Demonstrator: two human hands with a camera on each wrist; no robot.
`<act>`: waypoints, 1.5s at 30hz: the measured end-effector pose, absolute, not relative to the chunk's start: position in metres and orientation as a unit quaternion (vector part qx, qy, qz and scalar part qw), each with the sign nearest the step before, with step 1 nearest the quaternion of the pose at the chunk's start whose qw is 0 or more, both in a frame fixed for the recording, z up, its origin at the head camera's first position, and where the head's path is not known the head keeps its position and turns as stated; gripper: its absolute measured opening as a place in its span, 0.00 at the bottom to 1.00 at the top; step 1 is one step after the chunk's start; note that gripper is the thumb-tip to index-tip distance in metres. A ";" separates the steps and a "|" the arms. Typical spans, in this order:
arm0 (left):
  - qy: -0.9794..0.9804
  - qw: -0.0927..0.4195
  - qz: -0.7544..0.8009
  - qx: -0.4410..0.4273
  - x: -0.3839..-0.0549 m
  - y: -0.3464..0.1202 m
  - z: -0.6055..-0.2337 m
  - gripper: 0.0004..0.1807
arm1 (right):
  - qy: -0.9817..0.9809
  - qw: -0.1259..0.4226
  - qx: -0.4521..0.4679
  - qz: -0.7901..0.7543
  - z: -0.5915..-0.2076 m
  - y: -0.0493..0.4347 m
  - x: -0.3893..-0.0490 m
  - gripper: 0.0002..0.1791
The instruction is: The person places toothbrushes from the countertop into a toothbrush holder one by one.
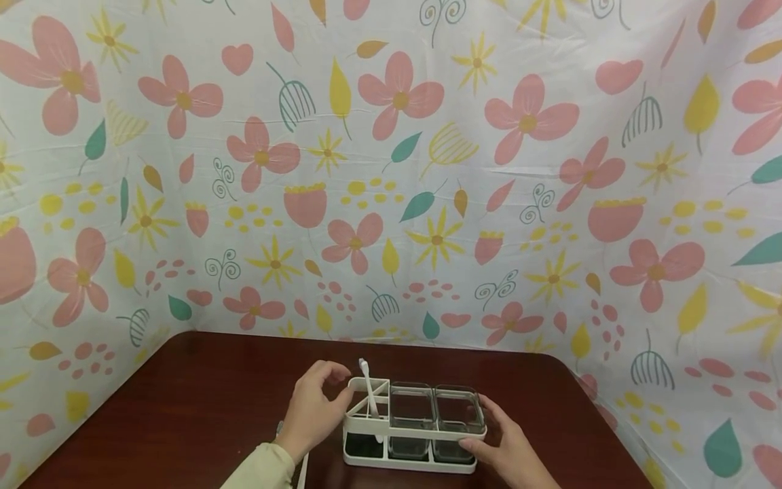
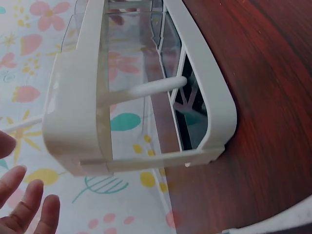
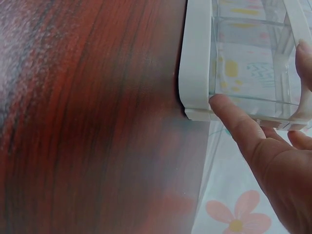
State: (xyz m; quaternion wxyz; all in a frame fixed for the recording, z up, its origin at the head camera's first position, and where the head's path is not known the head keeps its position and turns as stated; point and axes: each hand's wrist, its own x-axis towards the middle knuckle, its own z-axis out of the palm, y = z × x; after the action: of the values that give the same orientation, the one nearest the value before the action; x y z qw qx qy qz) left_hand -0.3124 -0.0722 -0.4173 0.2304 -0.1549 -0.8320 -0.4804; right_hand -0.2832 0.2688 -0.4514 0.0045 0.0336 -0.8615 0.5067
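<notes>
A white toothbrush holder (image 1: 415, 432) stands on the table with two clear cups (image 1: 412, 405) in its right and middle slots. One white toothbrush (image 1: 370, 390) leans upright in the divided left section, its lower end showing through the frame in the left wrist view. Beside that section is my left hand (image 1: 314, 406), its fingers loosely bent and nothing between them; in the left wrist view the fingertips (image 2: 31, 191) are apart from the frame. My right hand (image 1: 510, 445) grips the holder's right end, thumb at the front and fingers behind.
A thin white handle (image 1: 303, 470) lies on the dark red wooden table (image 1: 214, 401), partly hidden by my left sleeve (image 1: 263, 467). Floral curtain cloth (image 1: 391, 204) hangs behind the table and along both sides.
</notes>
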 end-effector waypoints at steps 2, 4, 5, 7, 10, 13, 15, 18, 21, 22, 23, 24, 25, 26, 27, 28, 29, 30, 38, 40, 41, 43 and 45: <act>-0.835 0.239 -0.472 -0.152 -0.312 -0.075 -0.416 0.12 | -0.863 0.006 0.038 0.504 -0.451 0.269 -0.283 0.48; -0.841 0.245 -0.459 -0.145 -0.312 -0.079 -0.416 0.14 | -0.863 0.008 0.042 0.503 -0.451 0.270 -0.284 0.48; -0.844 0.247 -0.454 -0.141 -0.312 -0.081 -0.416 0.14 | -0.863 0.009 0.043 0.503 -0.451 0.270 -0.284 0.48; -0.850 0.247 -0.446 -0.134 -0.312 -0.086 -0.415 0.14 | -0.864 0.011 0.042 0.502 -0.451 0.270 -0.283 0.48; -0.857 0.236 -0.441 -0.122 -0.311 -0.093 -0.415 0.16 | -0.864 0.014 0.037 0.502 -0.452 0.269 -0.283 0.48; -0.863 0.222 -0.440 -0.111 -0.311 -0.100 -0.415 0.19 | -0.865 0.017 0.038 0.499 -0.452 0.269 -0.283 0.49; -0.867 0.216 -0.436 -0.105 -0.311 -0.105 -0.415 0.22 | -0.866 0.020 0.037 0.499 -0.453 0.268 -0.282 0.48; -0.871 0.208 -0.434 -0.098 -0.311 -0.110 -0.416 0.26 | -0.866 0.022 0.035 0.499 -0.452 0.268 -0.281 0.49; -0.873 0.197 -0.436 -0.092 -0.310 -0.116 -0.416 0.31 | -0.867 0.022 0.035 0.497 -0.452 0.268 -0.281 0.49; -0.873 0.194 -0.439 -0.091 -0.310 -0.118 -0.417 0.33 | -0.867 0.022 0.035 0.497 -0.452 0.268 -0.281 0.49; -0.874 0.190 -0.439 -0.088 -0.310 -0.121 -0.417 0.35 | -0.868 0.023 0.036 0.495 -0.452 0.267 -0.282 0.49; -0.876 0.186 -0.438 -0.085 -0.309 -0.123 -0.418 0.37 | -0.868 0.023 0.038 0.495 -0.452 0.267 -0.282 0.49; -0.878 0.181 -0.436 -0.081 -0.309 -0.125 -0.418 0.40 | -0.868 0.023 0.038 0.495 -0.452 0.267 -0.282 0.49; -0.880 0.177 -0.433 -0.077 -0.309 -0.128 -0.419 0.43 | -0.868 0.023 0.039 0.495 -0.452 0.268 -0.282 0.49; -0.883 0.173 -0.430 -0.074 -0.310 -0.130 -0.420 0.45 | -0.867 0.023 0.040 0.496 -0.452 0.268 -0.282 0.49; -0.887 0.168 -0.425 -0.070 -0.310 -0.132 -0.421 0.48 | -0.866 0.023 0.042 0.497 -0.452 0.268 -0.282 0.49; -0.891 0.163 -0.418 -0.066 -0.310 -0.135 -0.422 0.51 | -0.865 0.023 0.044 0.499 -0.452 0.268 -0.282 0.49; -0.896 0.159 -0.411 -0.064 -0.310 -0.137 -0.423 0.54 | -0.864 0.023 0.044 0.501 -0.452 0.268 -0.282 0.49; -0.926 0.102 -0.361 -0.045 -0.309 -0.153 -0.427 0.67 | -0.864 0.024 0.041 0.501 -0.453 0.268 -0.282 0.50; -0.931 0.080 -0.354 -0.038 -0.308 -0.155 -0.428 0.68 | -0.866 0.022 0.042 0.499 -0.453 0.268 -0.283 0.50; -0.933 0.069 -0.350 -0.034 -0.307 -0.156 -0.428 0.69 | -0.866 0.022 0.042 0.498 -0.453 0.268 -0.283 0.50; -0.939 0.047 -0.341 -0.028 -0.306 -0.158 -0.429 0.69 | -0.865 0.021 0.042 0.500 -0.453 0.268 -0.283 0.50; -0.943 0.025 -0.331 -0.020 -0.306 -0.160 -0.431 0.69 | -0.864 0.020 0.042 0.501 -0.453 0.268 -0.282 0.50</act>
State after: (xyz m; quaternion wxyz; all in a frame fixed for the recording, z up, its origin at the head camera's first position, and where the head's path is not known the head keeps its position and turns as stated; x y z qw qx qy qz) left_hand -0.3056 -0.1598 -0.4308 0.0246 -0.0201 -0.9430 -0.3313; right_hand -0.2824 0.2678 -0.4533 0.0204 0.0417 -0.8640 0.5014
